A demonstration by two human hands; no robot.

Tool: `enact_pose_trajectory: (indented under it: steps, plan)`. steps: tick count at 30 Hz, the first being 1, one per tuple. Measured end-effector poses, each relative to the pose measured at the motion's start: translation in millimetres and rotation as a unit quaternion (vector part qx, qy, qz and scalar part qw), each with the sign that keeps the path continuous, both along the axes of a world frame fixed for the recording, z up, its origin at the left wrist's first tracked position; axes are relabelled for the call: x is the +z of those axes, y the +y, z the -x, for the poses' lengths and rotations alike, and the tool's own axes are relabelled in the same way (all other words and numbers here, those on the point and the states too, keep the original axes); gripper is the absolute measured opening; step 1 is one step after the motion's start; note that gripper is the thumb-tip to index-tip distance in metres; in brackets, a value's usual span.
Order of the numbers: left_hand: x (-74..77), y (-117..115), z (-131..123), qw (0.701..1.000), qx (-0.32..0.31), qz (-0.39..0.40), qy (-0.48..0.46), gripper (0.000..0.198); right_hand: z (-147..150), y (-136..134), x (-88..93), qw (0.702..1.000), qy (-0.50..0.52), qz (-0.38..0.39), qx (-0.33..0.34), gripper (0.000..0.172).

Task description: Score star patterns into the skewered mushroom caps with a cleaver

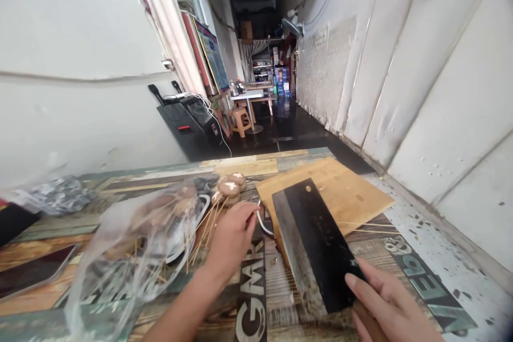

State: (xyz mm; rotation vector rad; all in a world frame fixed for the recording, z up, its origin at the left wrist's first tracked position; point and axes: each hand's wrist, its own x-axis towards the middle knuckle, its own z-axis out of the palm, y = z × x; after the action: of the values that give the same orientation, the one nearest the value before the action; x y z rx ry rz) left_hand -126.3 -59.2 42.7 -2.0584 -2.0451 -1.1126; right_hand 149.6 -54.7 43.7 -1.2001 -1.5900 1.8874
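My right hand (390,299) grips the wooden handle of a cleaver (316,246), its wide dark blade slanting over the near left part of a wooden cutting board (348,192). My left hand (238,227) is closed, fingertips pinched together close to a curved metal handle (265,220) at the board's left edge. Whatever those fingers may hold is hidden. Just beyond that hand sit shiitake mushrooms (229,188) with white cuts on their caps. Thin bamboo skewers (206,227) fan out beside it. A clear plastic bag (116,240) with more mushrooms stands left.
A phone (36,272) lies at the table's left. Two thin sticks (366,227) lie by the board's near right edge. Beyond the patterned table (276,307) stand a black speaker-like box (192,125), a stool (241,120) and a small table (250,94).
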Motion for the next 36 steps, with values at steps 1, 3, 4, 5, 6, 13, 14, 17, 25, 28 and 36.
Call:
enact_pose_trajectory:
  steps: [1,3,4,5,6,13,14,17,25,28,36]
  plan:
    - [-1.5,1.1,8.5,0.999,-0.02,0.03,0.023,0.028,-1.5,0.4,0.5,1.0,0.001,-0.008,-0.02,0.044]
    - [-2.7,1.9,20.0,0.993,-0.043,0.092,0.067,0.029,-7.9,0.3,1.5,0.997,0.009,-0.021,-0.073,0.045]
    - [-2.0,1.5,22.2,0.989,-0.026,0.117,0.087,0.026,-12.4,-0.3,2.2,0.995,0.011,-0.027,-0.097,0.043]
    - [-0.5,0.7,22.0,0.985,0.014,0.133,0.106,0.023,-17.4,-1.2,2.9,0.992,0.009,-0.033,-0.12,0.04]
    - [1.6,0.0,19.6,0.98,0.068,0.141,0.125,0.023,-22.6,-2.3,3.8,0.989,0.003,-0.038,-0.14,0.038]
    - [1.4,15.4,-31.4,0.984,-0.051,0.137,0.101,0.043,-45.7,-12.9,2.2,0.978,-0.039,-0.046,-0.201,0.042]
    - [-1.8,20.2,-38.0,0.984,-0.073,0.14,0.084,0.053,-46.9,-14.1,0.4,0.979,-0.038,-0.049,-0.195,0.041]
    - [-9.2,33.1,-49.2,0.979,-0.099,0.175,0.04,0.063,-50.7,-17.1,-5.2,0.983,-0.031,-0.051,-0.176,0.04]
    - [-26.6,35.7,-57.4,0.993,-0.025,0.103,-0.043,0.055,-60.0,-18.8,-4.0,0.978,-0.043,-0.05,-0.198,0.037]
    - [-40.7,27.2,-65.1,0.999,0.0,0.015,-0.049,0.047,-57.3,-18.4,-0.1,0.982,-0.045,-0.07,-0.171,0.037]
    - [-55.3,18.6,-68.7,0.999,0.03,-0.004,-0.038,0.051,-50.6,-6.7,12.2,0.984,-0.121,-0.103,-0.084,0.033]
